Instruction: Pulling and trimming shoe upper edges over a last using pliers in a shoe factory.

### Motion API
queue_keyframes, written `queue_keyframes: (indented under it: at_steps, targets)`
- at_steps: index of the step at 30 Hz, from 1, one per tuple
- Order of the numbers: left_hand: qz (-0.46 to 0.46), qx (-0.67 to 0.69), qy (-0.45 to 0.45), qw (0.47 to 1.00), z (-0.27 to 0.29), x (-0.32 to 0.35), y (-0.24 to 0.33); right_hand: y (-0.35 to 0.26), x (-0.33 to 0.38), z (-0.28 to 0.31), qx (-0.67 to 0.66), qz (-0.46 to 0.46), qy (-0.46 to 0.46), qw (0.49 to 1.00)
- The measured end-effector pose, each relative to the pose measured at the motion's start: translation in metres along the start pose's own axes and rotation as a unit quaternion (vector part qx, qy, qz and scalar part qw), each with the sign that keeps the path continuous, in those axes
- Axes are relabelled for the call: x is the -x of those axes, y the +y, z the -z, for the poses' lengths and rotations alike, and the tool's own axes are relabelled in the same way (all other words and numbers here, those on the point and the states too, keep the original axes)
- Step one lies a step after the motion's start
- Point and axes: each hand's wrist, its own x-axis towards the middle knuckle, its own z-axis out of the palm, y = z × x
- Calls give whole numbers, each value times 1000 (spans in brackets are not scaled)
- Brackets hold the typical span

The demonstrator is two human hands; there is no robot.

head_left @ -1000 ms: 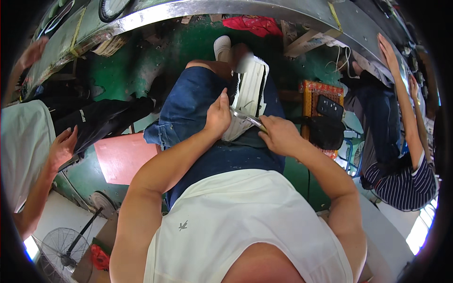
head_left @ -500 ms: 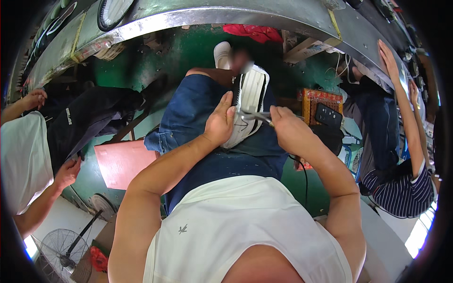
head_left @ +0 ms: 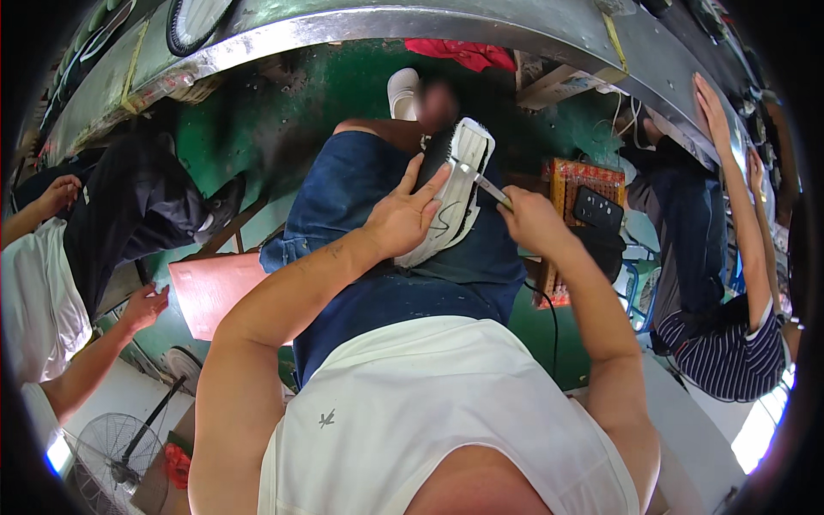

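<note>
Left hand (head_left: 402, 220) grasps white shoe sole (head_left: 453, 196) on lap. Right hand (head_left: 534, 221) clenches thin metal tool (head_left: 482, 182), tip touching sole. Orange crate (head_left: 577, 184) just right of sole.

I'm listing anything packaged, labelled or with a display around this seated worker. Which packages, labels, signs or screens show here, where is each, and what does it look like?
Black flat device: right of the right hand, lying on the crate; rectangular, dark; too small to tell if it is a screen.
Orange-red crate: on the green floor right of the knee, boxy with a woven look.
Pink flat sheet: on the floor left of the thigh, rectangular, plain.
No signs visible.
</note>
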Motion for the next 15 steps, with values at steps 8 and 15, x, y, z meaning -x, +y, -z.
queue_keyframes:
  at_steps: [8,15]
  targets:
    - [35,-51,-63,996,11,-10,15,-18,-30,20,-216,21,110,970]
    - [68,-129,-133,980,23,-2,29,-14,-19,0,-126,67,92,986]
